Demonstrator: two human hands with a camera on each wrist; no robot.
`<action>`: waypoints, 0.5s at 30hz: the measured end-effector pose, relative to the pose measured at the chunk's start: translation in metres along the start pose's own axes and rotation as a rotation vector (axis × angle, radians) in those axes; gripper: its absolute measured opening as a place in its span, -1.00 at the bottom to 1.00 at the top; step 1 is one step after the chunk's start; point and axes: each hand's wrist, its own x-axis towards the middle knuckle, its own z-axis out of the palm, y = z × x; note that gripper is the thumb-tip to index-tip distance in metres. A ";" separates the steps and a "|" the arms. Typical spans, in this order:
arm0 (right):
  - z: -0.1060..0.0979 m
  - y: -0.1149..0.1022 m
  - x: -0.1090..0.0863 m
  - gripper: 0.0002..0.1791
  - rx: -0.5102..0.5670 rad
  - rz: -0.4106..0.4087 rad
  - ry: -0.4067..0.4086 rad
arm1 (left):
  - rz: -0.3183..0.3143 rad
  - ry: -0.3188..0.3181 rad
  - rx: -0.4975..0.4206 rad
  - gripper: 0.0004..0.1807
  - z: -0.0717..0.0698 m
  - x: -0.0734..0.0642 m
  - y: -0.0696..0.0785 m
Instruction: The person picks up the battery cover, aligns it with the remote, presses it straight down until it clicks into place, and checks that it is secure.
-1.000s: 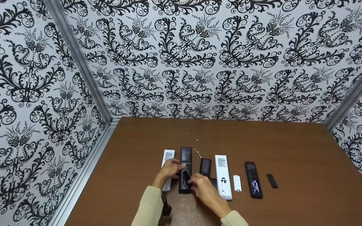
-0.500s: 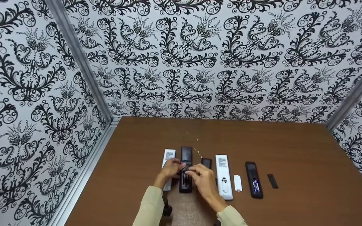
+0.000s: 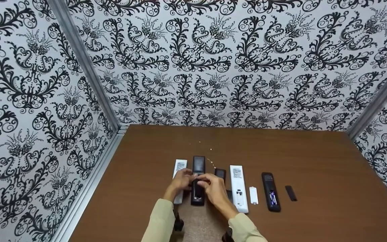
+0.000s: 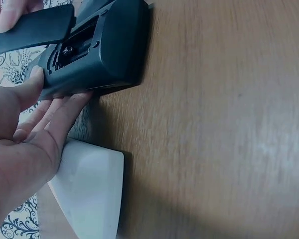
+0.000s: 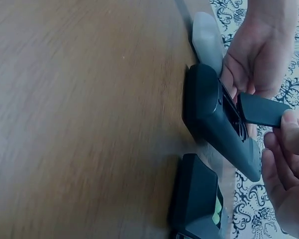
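Note:
A black remote control [image 3: 199, 164] lies face down before me, its battery compartment [image 4: 79, 47] uncovered, with a spring showing inside. My left hand [image 3: 181, 180] grips its left side, thumb on the upper edge and fingers along the flank in the left wrist view. Between thumb and fingers, my right hand [image 3: 216, 191] pinches one end of a black battery cover [image 5: 261, 110]. That cover is tilted, its far end close to the compartment; whether they touch I cannot tell. A white remote [image 3: 180, 165] lies beneath and beside my left hand.
To the right lie a smaller black remote [image 3: 220, 173], a white remote [image 3: 236, 178] with its compartment uncovered, a white cover [image 3: 253, 195], another black remote [image 3: 268, 181] with batteries showing, and a loose black cover [image 3: 291, 193]. Patterned walls [image 3: 213, 67] enclose the table [image 3: 314, 161].
My right hand has moved up and left along the black remote, carrying the cover from the lower part toward the compartment's upper end. My left hand has stayed in place.

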 end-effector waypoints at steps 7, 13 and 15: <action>0.001 0.001 -0.004 -0.87 -0.004 0.118 -0.081 | -0.008 -0.013 -0.001 -0.58 0.001 0.000 0.000; 0.005 0.005 -0.007 -0.78 -0.104 0.129 -0.089 | -0.017 -0.008 -0.001 -0.58 0.001 -0.001 0.002; 0.007 0.006 -0.009 -0.74 -0.165 0.127 -0.083 | -0.023 -0.007 -0.003 -0.58 0.001 -0.001 0.003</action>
